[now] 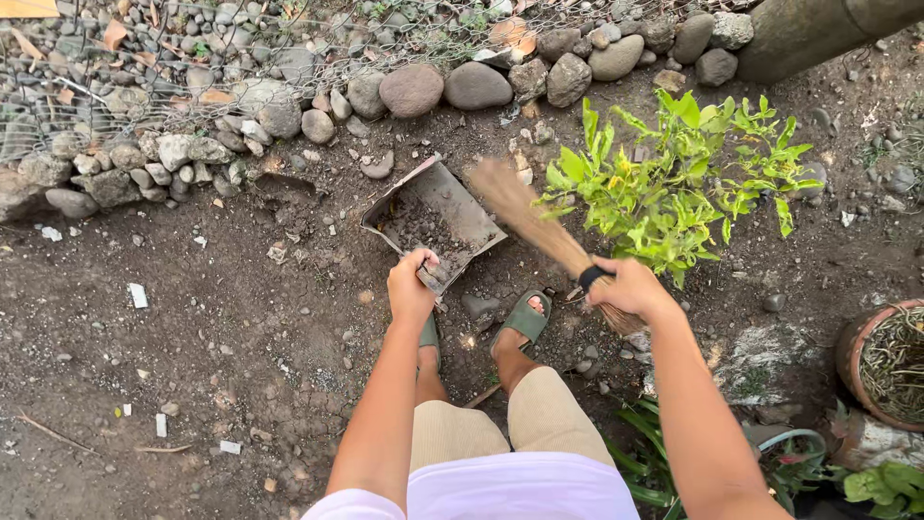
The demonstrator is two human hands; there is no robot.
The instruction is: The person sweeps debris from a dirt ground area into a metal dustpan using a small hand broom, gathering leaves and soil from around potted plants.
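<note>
My left hand (410, 287) is curled tight around the near end of a battered metal dustpan (435, 220), fingers pressed together over its edge, and my right hand (630, 287) is clamped shut on the bound neck of a stick broom (525, 214), just above a dark band on the bundle. The pan rests tilted on the bare soil (221, 327) ahead of my feet, its open mouth turned toward the broom, I judge so that loose dirt and small stones can be pushed straight in; a layer of soil already lies inside it. The bristles are blurred, angled down toward the pan's right edge, touching or nearly touching it, I cannot tell which. My green sandals (523, 320) stand just behind the pan. A leafy yellow-green shrub (674, 173) grows beside the broom on the right. Beyond the pan runs a border of rounded stones (412, 90) under wire mesh, and a clay pot (881, 361) sits at the right edge
</note>
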